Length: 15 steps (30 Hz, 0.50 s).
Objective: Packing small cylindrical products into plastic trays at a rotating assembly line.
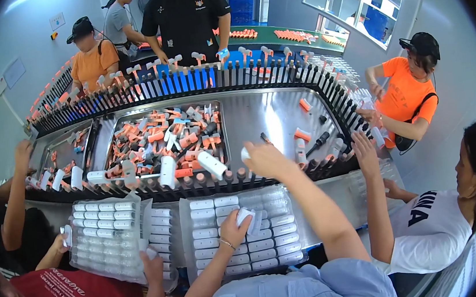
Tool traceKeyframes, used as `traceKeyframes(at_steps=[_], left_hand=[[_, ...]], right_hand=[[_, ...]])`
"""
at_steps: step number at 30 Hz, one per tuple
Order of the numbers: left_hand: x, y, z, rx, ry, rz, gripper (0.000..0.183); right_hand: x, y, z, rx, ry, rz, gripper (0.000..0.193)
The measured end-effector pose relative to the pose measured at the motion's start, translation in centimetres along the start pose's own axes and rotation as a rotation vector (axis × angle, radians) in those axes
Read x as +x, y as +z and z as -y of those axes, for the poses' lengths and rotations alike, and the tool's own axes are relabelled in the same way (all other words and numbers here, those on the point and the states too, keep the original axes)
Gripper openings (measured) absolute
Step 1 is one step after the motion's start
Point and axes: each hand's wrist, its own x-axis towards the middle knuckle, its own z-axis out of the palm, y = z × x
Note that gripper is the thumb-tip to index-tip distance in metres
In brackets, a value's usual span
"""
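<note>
My left hand [235, 229], with a bracelet at the wrist, is closed on a white plastic shell [246, 214] above the clear tray [188, 240]. Something pale and crumpled, perhaps a cloth, lies by its fingers. White shells [262, 255] sit in rows in that tray. My right hand [271, 159] reaches over the near row of upright pegs [228, 175], its fingers closed around a small white piece [245, 153], mostly hidden. Left of it, white shells [212, 164] stand tilted on the pegs.
A metal bin [225, 126] holds a heap of orange, grey and white parts [158, 136]. Loose parts [302, 135] lie in the steel basin to the right. Co-workers sit close on both sides; a hand [364, 147] reaches in at right. Another tray [106, 243] is held at left.
</note>
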Motion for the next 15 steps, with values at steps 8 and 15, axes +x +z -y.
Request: traceKeyframes(at_steps=[8, 15], left_hand=[[1.2, -2.0, -0.6, -0.073, -0.069, 0.017, 0.035], [1.2, -2.5, 0.7, -0.301, -0.245, -0.08, 0.028]], right_hand=[[-0.6, 1.2, 6.5, 0.052, -0.326, -0.487, 0.051], [-10.9, 6.5, 3.6, 0.236, -0.209, -0.015, 0.036]])
